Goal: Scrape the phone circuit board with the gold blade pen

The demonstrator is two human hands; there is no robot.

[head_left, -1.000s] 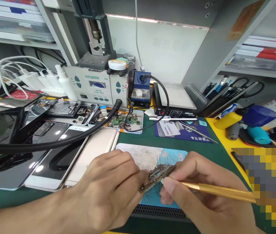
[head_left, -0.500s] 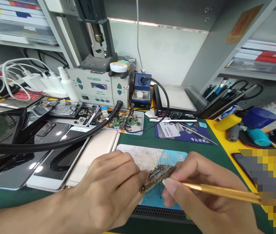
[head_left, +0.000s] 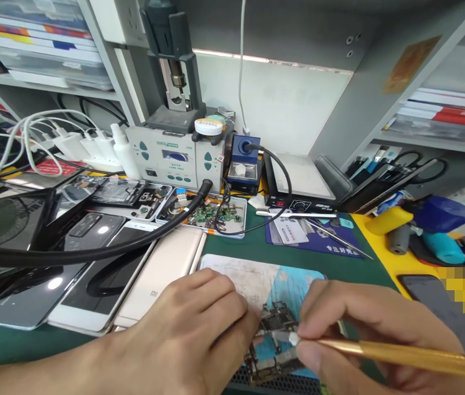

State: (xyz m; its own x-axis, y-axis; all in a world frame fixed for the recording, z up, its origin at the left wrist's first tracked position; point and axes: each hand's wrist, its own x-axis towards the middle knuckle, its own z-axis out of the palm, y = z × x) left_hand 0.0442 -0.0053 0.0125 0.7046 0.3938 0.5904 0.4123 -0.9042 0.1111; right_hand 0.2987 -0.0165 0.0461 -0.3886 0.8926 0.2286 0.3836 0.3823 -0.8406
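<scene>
One head view shows my left hand (head_left: 203,323) gripping a circuit board (head_left: 281,318) by its left side, over the white-and-blue mat (head_left: 236,267), while my right hand (head_left: 359,323) pinches a gold-handled tool (head_left: 405,357), its blurred tip (head_left: 283,336) at the board. Whether tip and board touch, I cannot tell.

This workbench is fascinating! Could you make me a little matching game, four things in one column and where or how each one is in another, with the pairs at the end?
Column one
1. gold-handled tool
2. circuit board
3. bottle
4. phone marked MI

Column two
A. white, beside the grey station
B. lying back side up
C. held in the right hand
D. held by the left hand

Pairs: 1-C, 2-D, 3-A, 4-B
</scene>
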